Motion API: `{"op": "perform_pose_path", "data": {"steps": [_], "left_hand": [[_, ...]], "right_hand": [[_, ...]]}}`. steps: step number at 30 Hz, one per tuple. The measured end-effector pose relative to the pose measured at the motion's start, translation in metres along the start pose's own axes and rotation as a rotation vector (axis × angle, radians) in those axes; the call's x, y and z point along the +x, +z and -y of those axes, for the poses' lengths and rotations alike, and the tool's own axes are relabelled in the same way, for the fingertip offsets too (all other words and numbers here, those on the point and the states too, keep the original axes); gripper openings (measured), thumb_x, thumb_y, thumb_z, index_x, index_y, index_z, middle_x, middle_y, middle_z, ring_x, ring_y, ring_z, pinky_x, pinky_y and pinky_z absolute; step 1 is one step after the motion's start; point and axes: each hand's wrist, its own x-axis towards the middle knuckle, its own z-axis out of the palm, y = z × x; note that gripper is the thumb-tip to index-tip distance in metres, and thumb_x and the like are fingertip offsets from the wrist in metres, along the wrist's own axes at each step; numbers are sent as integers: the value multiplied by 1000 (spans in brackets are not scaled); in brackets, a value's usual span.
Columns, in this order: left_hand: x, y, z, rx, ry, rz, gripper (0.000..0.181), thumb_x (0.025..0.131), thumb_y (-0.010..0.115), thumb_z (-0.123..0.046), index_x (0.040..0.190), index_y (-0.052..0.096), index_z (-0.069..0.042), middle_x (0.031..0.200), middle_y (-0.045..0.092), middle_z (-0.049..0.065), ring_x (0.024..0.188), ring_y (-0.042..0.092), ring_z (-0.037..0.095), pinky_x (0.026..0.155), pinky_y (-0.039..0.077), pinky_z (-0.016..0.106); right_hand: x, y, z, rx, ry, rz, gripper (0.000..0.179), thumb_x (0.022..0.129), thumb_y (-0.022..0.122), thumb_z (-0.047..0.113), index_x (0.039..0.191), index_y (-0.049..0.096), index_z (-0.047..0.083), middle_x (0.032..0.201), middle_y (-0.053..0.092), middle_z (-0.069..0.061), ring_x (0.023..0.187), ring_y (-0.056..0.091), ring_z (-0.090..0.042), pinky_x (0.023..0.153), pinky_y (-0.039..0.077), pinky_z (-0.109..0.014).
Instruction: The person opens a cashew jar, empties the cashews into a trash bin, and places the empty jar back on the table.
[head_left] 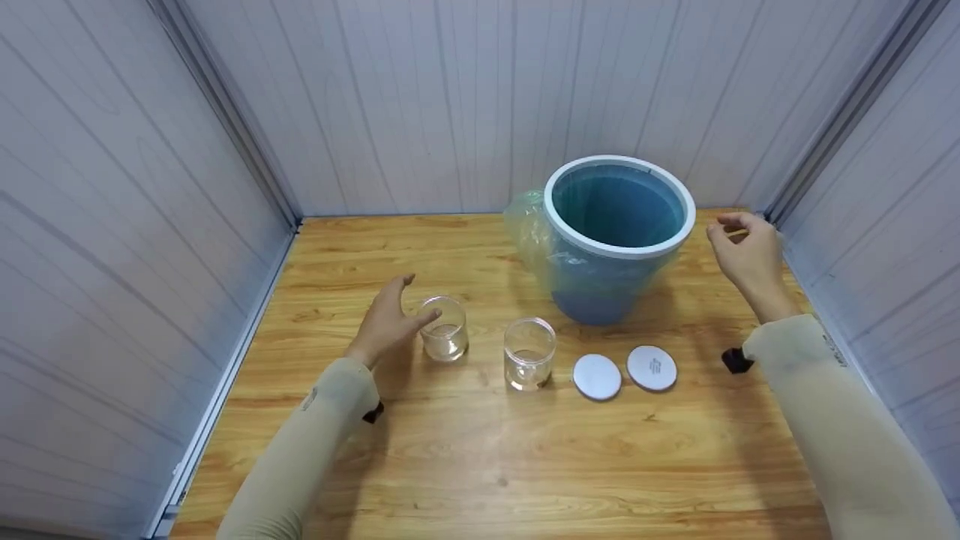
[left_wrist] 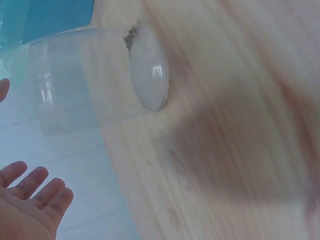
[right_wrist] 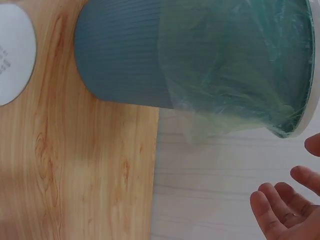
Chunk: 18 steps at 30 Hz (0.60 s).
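Observation:
A clear glass jar with no lid stands on the table, and my left hand reaches around its left side with fingers and thumb spread. In the left wrist view the fingers of the left hand are apart from the jar. To its right stands a second clear glass jar. My right hand hovers beside the blue bin, its fingers loosely bent. The right wrist view shows nothing between the fingers of the right hand, near the rim of the bin.
A pale green plastic bag lines the bin under a white ring and hangs over its left side. Two round white discs, a left one and a right one with printing, lie right of the jars. Panel walls enclose the wooden table.

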Motion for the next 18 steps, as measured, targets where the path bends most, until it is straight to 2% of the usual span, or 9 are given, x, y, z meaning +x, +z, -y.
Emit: {"op": "perform_pose_path", "data": {"steps": [3,6,8,10,13,15,18], "left_hand": [[3,-4,-1,49,19,-6,91,101,76,-49,169,33,-7,174,36,19,162,32,42,133,28,63],[6,-6,-3,116,28,-6,87,102,73,-51,168,36,-7,173,39,19,160,36,43,132,30,63],[8,-7,-4,161,36,-8,85,103,71,-52,167,38,-7,171,41,19,159,39,42,132,32,62],[11,-8,-5,201,52,-9,83,104,70,-52,166,39,-7,171,41,18,158,41,42,131,34,61],[15,-10,-7,253,94,-18,81,104,70,-52,165,41,-6,169,43,19,155,44,42,128,38,61],[17,-11,-8,285,121,-22,83,103,70,-52,165,40,-5,169,42,20,155,44,43,127,40,62],[20,-12,-11,349,143,-20,88,102,69,-56,166,39,-3,170,39,22,157,39,44,129,36,62]], "right_hand": [[-3,1,-4,-24,-42,6,42,104,62,29,129,74,-3,126,70,-23,91,60,-4,71,43,-6],[-5,3,-10,-48,-93,12,38,103,63,22,128,74,-5,129,71,-27,99,68,-24,75,44,-8],[-7,4,-13,-70,-134,13,36,102,63,17,126,74,-7,130,72,-29,105,71,-38,82,52,-18],[-8,5,-16,-97,-172,16,35,101,65,15,125,73,-9,131,71,-32,110,69,-47,90,59,-37],[-7,6,-19,-157,-220,37,38,101,66,15,128,71,-12,136,68,-35,124,64,-56,105,53,-67],[-6,5,-21,-200,-242,63,42,101,67,17,131,69,-12,142,63,-37,132,57,-60,112,45,-74],[-4,3,-24,-267,-282,103,50,101,70,22,138,65,-11,150,57,-39,139,50,-63,117,39,-77]]}}
